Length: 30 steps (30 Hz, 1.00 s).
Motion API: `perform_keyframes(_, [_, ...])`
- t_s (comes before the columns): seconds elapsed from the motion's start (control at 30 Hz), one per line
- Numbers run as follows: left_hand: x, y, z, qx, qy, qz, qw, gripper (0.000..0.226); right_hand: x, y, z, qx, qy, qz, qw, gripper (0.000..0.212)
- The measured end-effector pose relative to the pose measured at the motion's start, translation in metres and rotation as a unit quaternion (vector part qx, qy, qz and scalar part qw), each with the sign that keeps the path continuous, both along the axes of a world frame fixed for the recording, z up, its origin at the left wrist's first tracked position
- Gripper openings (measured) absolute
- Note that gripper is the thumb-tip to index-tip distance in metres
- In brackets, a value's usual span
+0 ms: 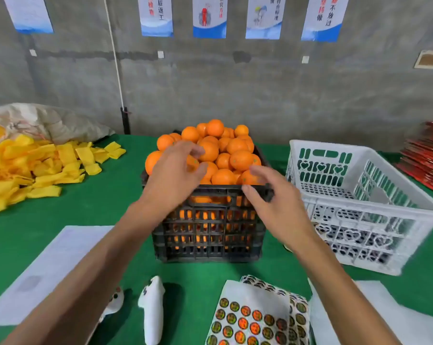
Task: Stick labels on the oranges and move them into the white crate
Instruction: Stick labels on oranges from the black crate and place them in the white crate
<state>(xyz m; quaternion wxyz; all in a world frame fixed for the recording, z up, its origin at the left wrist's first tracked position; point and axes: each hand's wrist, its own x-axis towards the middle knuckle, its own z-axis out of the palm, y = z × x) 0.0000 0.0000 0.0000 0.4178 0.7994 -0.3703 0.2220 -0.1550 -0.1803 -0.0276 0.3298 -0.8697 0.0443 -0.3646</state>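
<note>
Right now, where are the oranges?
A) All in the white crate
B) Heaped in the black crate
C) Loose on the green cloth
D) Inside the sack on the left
B: the oranges are piled above the rim of the black crate, while the white crate to its right shows no fruit inside.

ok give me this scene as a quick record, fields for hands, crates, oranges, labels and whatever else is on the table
left hand: left hand over the oranges, fingers curled, no firm grip visible
right hand: right hand at the black crate's near rim, holding nothing
black crate: black crate, heaped with oranges
white crate: white crate to the right, no oranges inside
labels: sticker sheets near the front edge
also: yellow foam nets on the left, green table cover
</note>
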Motion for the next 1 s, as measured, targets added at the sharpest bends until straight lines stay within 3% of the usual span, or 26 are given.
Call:
perform_keyframes(0.1, [0.036,-0.022,0.012,0.169,-0.038,0.096,0.98,0.044,0.043,-0.009,0.009,-0.107,0.062,-0.055,0.991,0.047])
perform_keyframes(0.2, [0.052,-0.035,0.019,0.375,0.03,0.206,0.904,0.069,0.072,-0.009,0.006,-0.151,0.155,-0.06,0.974,0.052])
perform_keyframes(0.27, [0.055,-0.043,0.021,0.433,0.027,0.223,0.873,0.079,0.079,-0.008,-0.002,-0.171,0.167,-0.061,0.969,0.053])
perform_keyframes(0.37, [0.054,-0.049,0.028,0.44,0.014,0.224,0.869,0.073,0.076,-0.006,-0.009,-0.162,0.138,-0.064,0.975,0.049])
perform_keyframes(0.47, [0.041,-0.037,0.025,0.349,0.005,0.199,0.916,0.068,0.066,-0.005,-0.013,-0.131,0.099,-0.029,0.986,0.044])
perform_keyframes(0.57, [0.011,-0.026,0.005,0.108,-0.017,0.123,0.986,0.07,0.051,-0.002,-0.021,-0.128,-0.016,-0.018,0.991,0.03])
perform_keyframes(0.63, [-0.018,-0.021,-0.018,-0.044,-0.048,0.055,0.996,0.065,0.038,-0.001,-0.036,-0.136,-0.112,-0.033,0.984,0.022])
perform_keyframes(0.7, [-0.047,-0.017,-0.047,-0.134,-0.058,0.003,0.989,0.062,0.022,-0.001,-0.06,-0.102,-0.154,-0.025,0.983,0.02])
perform_keyframes(0.77, [-0.072,-0.017,-0.084,-0.149,-0.023,-0.034,0.988,0.062,0.003,-0.005,-0.093,-0.036,-0.11,-0.002,0.993,0.024])
perform_keyframes(0.87, [-0.101,-0.024,-0.144,-0.119,0.161,-0.078,0.977,0.057,-0.025,-0.011,-0.152,0.032,0.011,-0.004,0.999,0.029])
perform_keyframes(1.0, [-0.123,-0.034,-0.209,-0.137,0.419,-0.085,0.894,0.05,-0.049,-0.015,-0.21,-0.006,0.181,-0.017,0.983,0.028])
